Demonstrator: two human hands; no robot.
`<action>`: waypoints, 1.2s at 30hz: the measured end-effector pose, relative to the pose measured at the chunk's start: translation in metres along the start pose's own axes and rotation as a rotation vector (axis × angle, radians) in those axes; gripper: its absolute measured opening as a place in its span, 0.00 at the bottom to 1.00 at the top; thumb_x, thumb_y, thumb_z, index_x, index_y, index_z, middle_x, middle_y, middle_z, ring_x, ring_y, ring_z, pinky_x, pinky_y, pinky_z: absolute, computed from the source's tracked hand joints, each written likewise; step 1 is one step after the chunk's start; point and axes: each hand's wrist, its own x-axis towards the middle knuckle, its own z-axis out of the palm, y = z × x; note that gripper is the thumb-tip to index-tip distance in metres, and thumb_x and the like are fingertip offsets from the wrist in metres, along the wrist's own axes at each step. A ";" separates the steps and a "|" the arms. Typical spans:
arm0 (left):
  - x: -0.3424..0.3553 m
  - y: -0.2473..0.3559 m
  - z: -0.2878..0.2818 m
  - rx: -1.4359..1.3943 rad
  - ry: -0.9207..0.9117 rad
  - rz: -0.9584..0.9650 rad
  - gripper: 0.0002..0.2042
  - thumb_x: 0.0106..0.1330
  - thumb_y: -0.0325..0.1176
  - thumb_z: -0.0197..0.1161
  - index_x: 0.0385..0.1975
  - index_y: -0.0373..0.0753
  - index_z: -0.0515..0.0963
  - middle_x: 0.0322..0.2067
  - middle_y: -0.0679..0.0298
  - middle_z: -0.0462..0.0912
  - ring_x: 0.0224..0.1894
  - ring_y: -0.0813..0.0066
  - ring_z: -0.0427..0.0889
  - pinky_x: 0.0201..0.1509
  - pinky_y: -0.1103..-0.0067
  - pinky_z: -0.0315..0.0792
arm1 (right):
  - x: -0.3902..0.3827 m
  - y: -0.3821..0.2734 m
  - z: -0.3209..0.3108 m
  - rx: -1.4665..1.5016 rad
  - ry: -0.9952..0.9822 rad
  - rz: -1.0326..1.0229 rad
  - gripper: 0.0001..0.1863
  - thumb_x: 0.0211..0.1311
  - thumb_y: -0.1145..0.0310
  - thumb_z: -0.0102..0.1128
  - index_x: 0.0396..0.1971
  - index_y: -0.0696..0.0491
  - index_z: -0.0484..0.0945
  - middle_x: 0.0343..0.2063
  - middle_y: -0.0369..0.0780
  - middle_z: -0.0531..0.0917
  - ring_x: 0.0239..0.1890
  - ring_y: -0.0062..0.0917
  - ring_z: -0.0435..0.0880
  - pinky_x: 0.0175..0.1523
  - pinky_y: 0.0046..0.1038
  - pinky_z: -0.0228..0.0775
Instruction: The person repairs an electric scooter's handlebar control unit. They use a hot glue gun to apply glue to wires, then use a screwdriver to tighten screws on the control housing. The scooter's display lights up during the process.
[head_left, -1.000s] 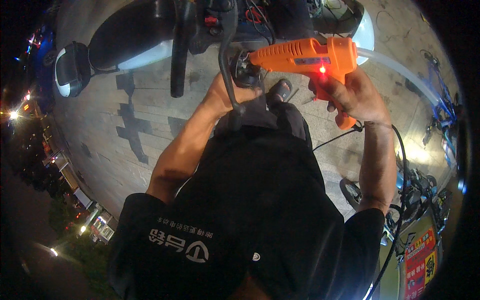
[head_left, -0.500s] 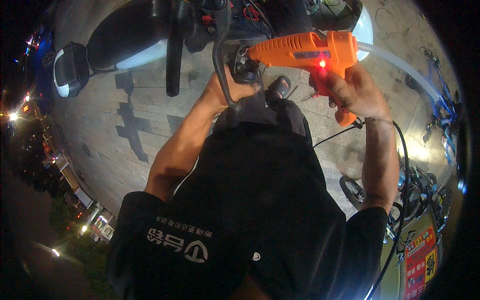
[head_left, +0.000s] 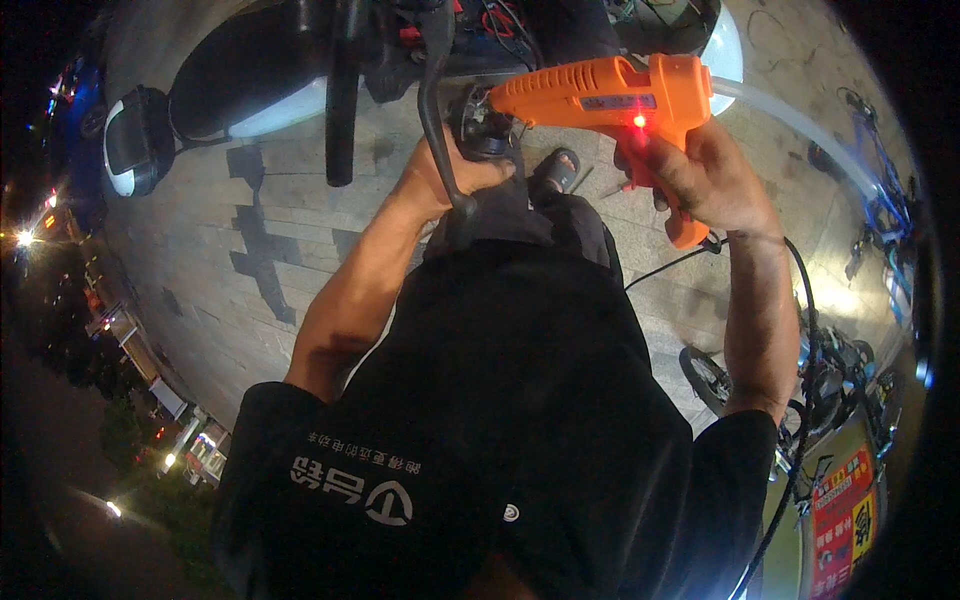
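Note:
An orange hot glue gun (head_left: 575,92) is gripped by its handle in my right hand (head_left: 700,180), its red light lit. A long translucent glue stick (head_left: 790,118) sticks out of its back end. Its nozzle points left, right at a dark round part (head_left: 485,135) with wires at its upper side. My left hand (head_left: 440,175) is wrapped round that part from the left, thumb along its lower edge; I cannot tell exactly what it is. A black lever (head_left: 432,110) of the scooter passes in front of my left hand.
A scooter with a black seat (head_left: 250,70) and a black handlebar grip (head_left: 342,110) stands ahead on paved ground. The gun's black cord (head_left: 808,350) hangs past my right arm. Bicycles (head_left: 880,200) and a red and yellow sign (head_left: 845,520) are at the right.
Glue gun, held part and scooter appear slightly higher and further left in the picture. Both hands keep their hold, and the nozzle stays at the part.

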 end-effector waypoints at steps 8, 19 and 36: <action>-0.001 -0.001 -0.001 -0.082 -0.031 -0.004 0.20 0.45 0.32 0.72 0.39 0.33 0.79 0.32 0.60 0.82 0.36 0.69 0.80 0.47 0.74 0.72 | 0.003 -0.003 -0.004 0.022 -0.084 0.011 0.21 0.66 0.51 0.58 0.47 0.54 0.73 0.26 0.34 0.81 0.20 0.13 0.75 0.23 0.17 0.70; -0.002 0.006 0.001 0.009 0.004 0.041 0.21 0.46 0.30 0.72 0.42 0.33 0.78 0.34 0.60 0.81 0.39 0.68 0.80 0.51 0.74 0.71 | 0.004 -0.001 -0.004 -0.025 -0.066 -0.043 0.23 0.66 0.50 0.58 0.48 0.55 0.73 0.27 0.34 0.81 0.20 0.14 0.77 0.23 0.18 0.72; 0.000 0.005 0.002 0.061 -0.005 0.077 0.19 0.46 0.32 0.71 0.39 0.34 0.79 0.32 0.60 0.82 0.37 0.67 0.80 0.48 0.73 0.72 | 0.004 -0.007 -0.007 -0.057 -0.075 -0.015 0.21 0.66 0.52 0.58 0.47 0.54 0.73 0.26 0.33 0.80 0.20 0.14 0.77 0.23 0.18 0.72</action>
